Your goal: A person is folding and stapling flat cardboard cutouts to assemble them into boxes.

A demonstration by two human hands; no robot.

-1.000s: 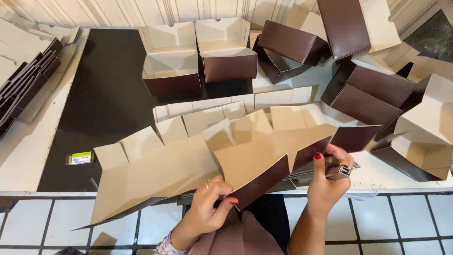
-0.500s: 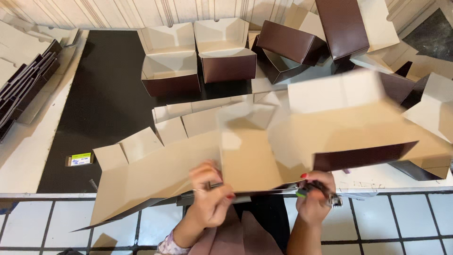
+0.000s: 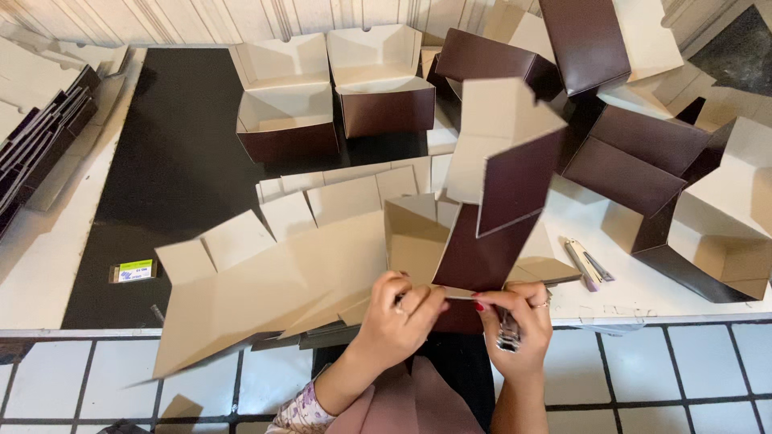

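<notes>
1. Head view: the brown box blank (image 3: 490,241), dark on its outer face and pale kraft inside, stands half-folded above the near edge of the counter (image 3: 635,297), one tall panel raised and its lower flap pinched between both hands.
2. Head view: the left hand (image 3: 398,309) has its fingers (image 3: 418,299) curled down onto the flap's near edge, closed on the card; the right hand (image 3: 515,317) meets it from the other side, thumb and forefinger pressed on the same edge, with a small metal stapler (image 3: 508,337) tucked in its palm.
3. Head view: a stack of flat blanks (image 3: 265,281) fans out along the counter's near edge just left of the hands, and the raised blank overlaps its right end.
4. Head view: two finished boxes (image 3: 338,96) sit open toward the counter's far edge on the black mat (image 3: 161,161); more folded brown boxes (image 3: 643,153) crowd the far right corner, and a second stapler (image 3: 587,261) lies on the white surface just right of the hands.
5. Judgement: a clean fold here seems to call for both thumbs pressing the crease square along the scored line, the overlapping flaps kept flush before any fastening, and the tall panel held upright so it does not twist the corner.
6. Judgement: the loose blanks beneath could snag the flap; lifting the piece clear of them would help.
</notes>
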